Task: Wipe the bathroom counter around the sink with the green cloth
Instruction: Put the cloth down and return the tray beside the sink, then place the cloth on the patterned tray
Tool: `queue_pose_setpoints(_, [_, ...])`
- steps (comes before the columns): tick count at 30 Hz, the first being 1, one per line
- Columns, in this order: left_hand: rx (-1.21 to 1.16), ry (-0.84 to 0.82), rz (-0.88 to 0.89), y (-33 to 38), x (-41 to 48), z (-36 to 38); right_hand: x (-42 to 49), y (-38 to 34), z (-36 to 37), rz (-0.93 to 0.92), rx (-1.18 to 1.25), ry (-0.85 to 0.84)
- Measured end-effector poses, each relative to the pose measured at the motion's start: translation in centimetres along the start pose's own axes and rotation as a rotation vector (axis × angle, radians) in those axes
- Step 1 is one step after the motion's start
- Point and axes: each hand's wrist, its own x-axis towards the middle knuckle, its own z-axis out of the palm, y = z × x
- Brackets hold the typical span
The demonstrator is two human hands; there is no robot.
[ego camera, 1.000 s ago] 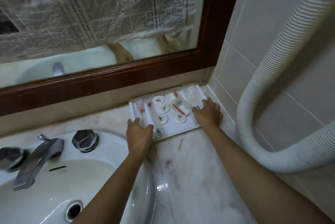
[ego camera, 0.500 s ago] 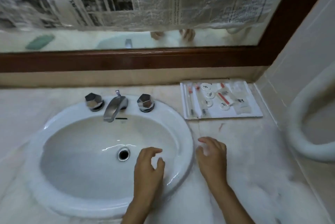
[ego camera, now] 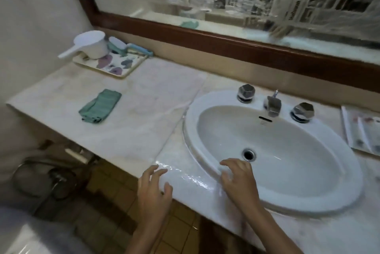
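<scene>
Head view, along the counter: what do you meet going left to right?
White scoop on the flowered tray → green cloth → left hand → right hand at the sink rim → faucet → white tray at the right edge.

The counter (ego camera: 144,97) lies bare between the front edge and the green cloth (ego camera: 100,106), so a hand could pass there unhindered. A floral tray (ego camera: 112,66) with a white scoop (ego camera: 90,45) fills the back left corner. The sink (ego camera: 273,151), its taps (ego camera: 272,104) and a white tray (ego camera: 362,130) crowd the right.
</scene>
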Motion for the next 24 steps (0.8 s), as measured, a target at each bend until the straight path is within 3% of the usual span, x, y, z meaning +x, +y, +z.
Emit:
queue_pose_setpoints(16, [-0.014,0.082,-0.319,-18.6,14.4,-15.7,10.9,-23.1,22.0,-0.057,0.124,-0.332])
queue_pose_setpoints(20, [0.008,0.106,-0.306,-22.6,20.2,-17.6,15.1,-27.3,27.7,0.008,0.087,-0.258])
queue_pose_setpoints(24, [0.084,0.044,-0.299,-26.0,25.9,-19.2,19.8,-30.8,32.1,0.234,-0.116,-0.137])
